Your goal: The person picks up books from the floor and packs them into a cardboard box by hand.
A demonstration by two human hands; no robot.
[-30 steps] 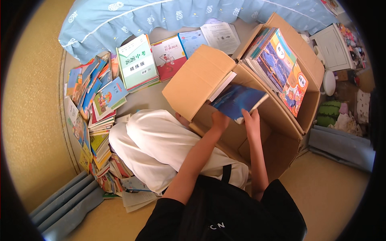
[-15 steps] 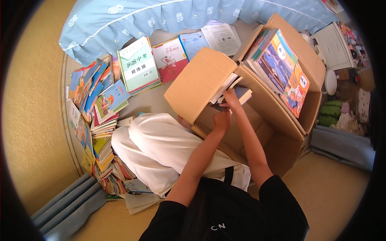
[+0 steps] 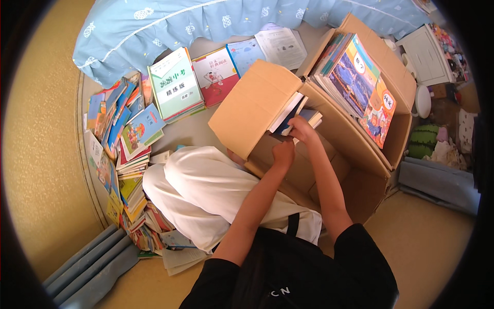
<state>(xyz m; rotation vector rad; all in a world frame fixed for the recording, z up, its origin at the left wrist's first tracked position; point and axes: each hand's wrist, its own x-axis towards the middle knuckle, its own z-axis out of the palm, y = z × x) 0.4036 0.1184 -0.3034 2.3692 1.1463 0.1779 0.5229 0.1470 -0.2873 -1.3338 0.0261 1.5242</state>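
Both my hands reach into the open cardboard box (image 3: 337,154) in front of my knees. A dark blue book (image 3: 310,116) with pale page edges tilts at the box's far end, beside a white-edged book (image 3: 284,114) that stands under the raised flap. My right hand (image 3: 303,129) is closed on the dark blue book's near edge. Just below and left of it, my left hand (image 3: 284,153) is curled closed at the book's lower corner; its fingertips are partly hidden.
A second box (image 3: 399,149) alongside holds upright textbooks (image 3: 363,77). The near box's flap (image 3: 254,105) sticks out leftward. Beyond lie a green-and-white workbook stack (image 3: 177,87), a red-and-white book (image 3: 216,77) and papers (image 3: 280,46). Loose books (image 3: 128,134) heap along the left wall.
My right hand has shifted slightly right and down along the dark blue book, and more of its cover shows. My left hand stays almost in place.
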